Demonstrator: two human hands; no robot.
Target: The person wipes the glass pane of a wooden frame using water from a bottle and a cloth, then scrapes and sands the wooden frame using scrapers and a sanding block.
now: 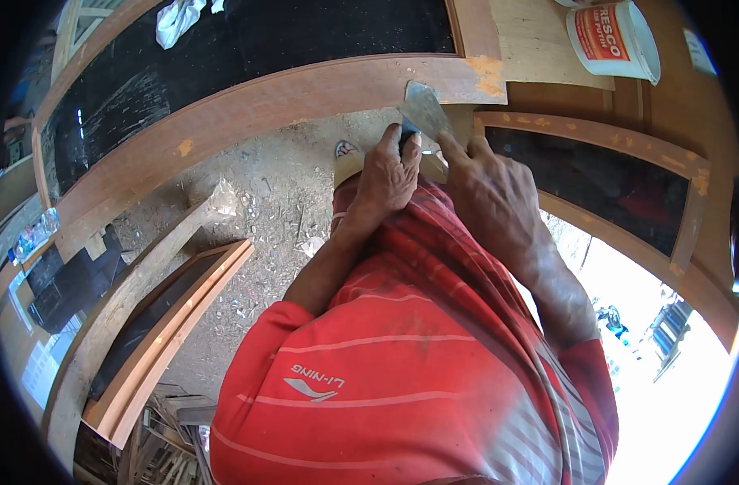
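Observation:
In front of the red shirt, my left hand point(392, 171) is closed round a tool with a dark blue part point(409, 128) showing between thumb and finger; most of it is hidden. Close beside it, my right hand point(492, 187) grips a putty knife point(426, 111), its broad, smeared metal blade pointing up and left. The blade overlaps the blue part and reaches the near edge of a wooden frame point(321, 90) with a black panel point(305, 32). Orange filler point(488, 74) is smeared on that frame's right corner.
A white labelled bucket point(640, 44) stands at the upper right. Below it lies another filler-spotted wooden frame point(563, 129). A wooden beam point(123, 311) and a smaller frame point(175, 331) stand at the left. Debris covers the ground point(260, 202). A plastic bottle point(36, 234) lies far left.

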